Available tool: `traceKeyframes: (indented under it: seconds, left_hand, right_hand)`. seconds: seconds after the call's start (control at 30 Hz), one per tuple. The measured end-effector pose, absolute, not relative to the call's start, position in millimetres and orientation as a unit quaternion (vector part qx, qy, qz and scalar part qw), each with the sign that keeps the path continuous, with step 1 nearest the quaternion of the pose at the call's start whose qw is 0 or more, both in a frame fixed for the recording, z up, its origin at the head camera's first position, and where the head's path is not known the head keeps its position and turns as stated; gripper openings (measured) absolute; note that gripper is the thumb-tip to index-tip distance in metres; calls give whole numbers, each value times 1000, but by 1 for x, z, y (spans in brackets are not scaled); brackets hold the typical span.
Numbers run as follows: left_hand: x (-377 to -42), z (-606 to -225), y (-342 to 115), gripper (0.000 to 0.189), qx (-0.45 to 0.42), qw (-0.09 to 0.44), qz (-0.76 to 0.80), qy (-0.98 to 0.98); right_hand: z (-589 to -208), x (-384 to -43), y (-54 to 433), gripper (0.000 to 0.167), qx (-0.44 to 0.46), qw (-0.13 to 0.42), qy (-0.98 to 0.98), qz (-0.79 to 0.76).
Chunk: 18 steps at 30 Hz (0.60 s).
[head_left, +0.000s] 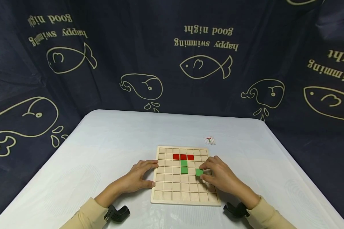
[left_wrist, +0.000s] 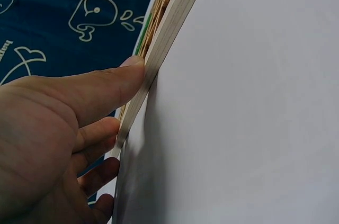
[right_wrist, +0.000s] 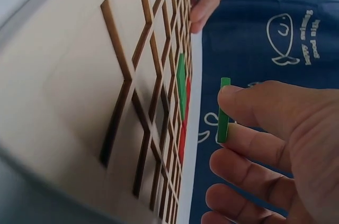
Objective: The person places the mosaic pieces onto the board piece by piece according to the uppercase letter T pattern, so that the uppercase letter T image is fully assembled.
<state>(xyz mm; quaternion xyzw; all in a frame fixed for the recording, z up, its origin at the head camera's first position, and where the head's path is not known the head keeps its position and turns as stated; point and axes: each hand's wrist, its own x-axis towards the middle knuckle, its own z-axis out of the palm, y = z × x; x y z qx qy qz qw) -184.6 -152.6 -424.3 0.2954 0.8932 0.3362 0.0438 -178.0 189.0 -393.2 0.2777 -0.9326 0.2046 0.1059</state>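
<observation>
My right hand [head_left: 219, 175] pinches a green square tile [head_left: 199, 172] between thumb and finger, held above the right part of a wooden grid board [head_left: 167, 187]. The right wrist view shows this tile [right_wrist: 224, 110] edge-on, apart from the board. Three red tiles [head_left: 183, 157] lie side by side in a row near the board's far edge. Below the middle one, two green tiles [head_left: 184, 166] sit in a column. My left hand [head_left: 137, 176] rests at the board's left edge, fingers extended; in the left wrist view its thumb [left_wrist: 114, 89] touches the board's side.
A small card [head_left: 209, 140] with a printed grid and a T-shaped pattern lies beyond the board's far right corner. The white table [head_left: 109, 136] ends at a dark blue curtain [head_left: 160, 57] with fish and whale drawings. Black straps sit on both wrists.
</observation>
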Motion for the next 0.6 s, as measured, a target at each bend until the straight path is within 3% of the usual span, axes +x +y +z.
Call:
traceKeyframes:
  seconds: [0.6]
  left_hand:
    - [-185, -424, -153, 63, 293, 47, 341, 892]
  right_hand:
    - [-397, -182, 164, 21, 286, 90, -930, 210]
